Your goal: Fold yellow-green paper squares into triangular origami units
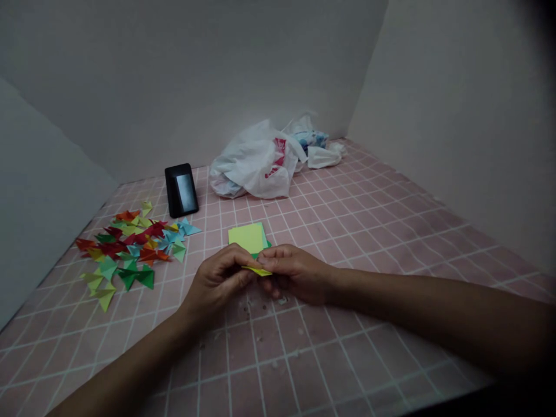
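A small folded piece of yellow paper (259,270) is pinched between both hands, above the pink checked surface. My left hand (223,272) grips its left end between thumb and fingers. On its right end, the thumb and fingers of my right hand (295,269) are closed. Most of the paper's lower side is hidden by the fingers. Just behind the hands lies a stack of square paper sheets (246,236), light yellow-green on top with green edges showing beneath. To the left is a pile of folded paper figures (134,237) in red, orange, yellow, green and light blue.
A black phone-like device (181,191) leans upright behind the folded figures. White plastic bags (256,159) with red print lie crumpled at the back, beside a blue-and-white bundle (310,139). Walls (456,116) enclose the pink checked surface (369,231).
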`<act>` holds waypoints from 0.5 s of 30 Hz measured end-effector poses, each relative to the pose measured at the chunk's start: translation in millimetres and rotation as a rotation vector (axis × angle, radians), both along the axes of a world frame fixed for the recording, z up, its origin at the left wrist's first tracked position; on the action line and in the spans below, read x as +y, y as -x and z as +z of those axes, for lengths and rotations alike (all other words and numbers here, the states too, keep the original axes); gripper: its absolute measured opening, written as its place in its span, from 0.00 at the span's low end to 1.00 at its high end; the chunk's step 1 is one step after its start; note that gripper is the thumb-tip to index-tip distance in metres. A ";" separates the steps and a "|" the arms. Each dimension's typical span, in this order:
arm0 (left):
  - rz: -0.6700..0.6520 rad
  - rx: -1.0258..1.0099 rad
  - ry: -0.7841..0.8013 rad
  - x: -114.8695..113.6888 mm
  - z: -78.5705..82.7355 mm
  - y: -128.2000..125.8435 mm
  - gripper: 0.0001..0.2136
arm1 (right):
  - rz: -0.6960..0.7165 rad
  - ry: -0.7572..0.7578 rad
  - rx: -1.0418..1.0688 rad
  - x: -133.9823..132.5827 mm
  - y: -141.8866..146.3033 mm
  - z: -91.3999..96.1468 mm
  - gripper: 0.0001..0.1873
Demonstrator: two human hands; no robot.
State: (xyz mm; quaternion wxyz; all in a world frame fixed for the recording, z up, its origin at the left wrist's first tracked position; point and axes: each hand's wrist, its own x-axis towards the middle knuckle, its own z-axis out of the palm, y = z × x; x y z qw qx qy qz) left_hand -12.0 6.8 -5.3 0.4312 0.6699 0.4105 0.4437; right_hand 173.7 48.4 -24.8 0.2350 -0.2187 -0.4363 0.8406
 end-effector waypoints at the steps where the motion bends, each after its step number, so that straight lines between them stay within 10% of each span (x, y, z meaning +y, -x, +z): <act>1: 0.012 0.009 -0.012 -0.2 0.7 0.5 0.03 | 0.015 -0.071 -0.016 -1.1 -0.8 0.5 0.16; 7: 0.137 -0.021 0.211 -2.2 -1.0 1.0 0.07 | -0.148 -0.620 -0.113 -1.1 -6.8 5.1 0.18; 15: 0.155 0.026 0.208 -5.0 0.7 -4.7 0.10 | -0.256 -0.854 -0.253 0.2 -8.1 5.4 0.10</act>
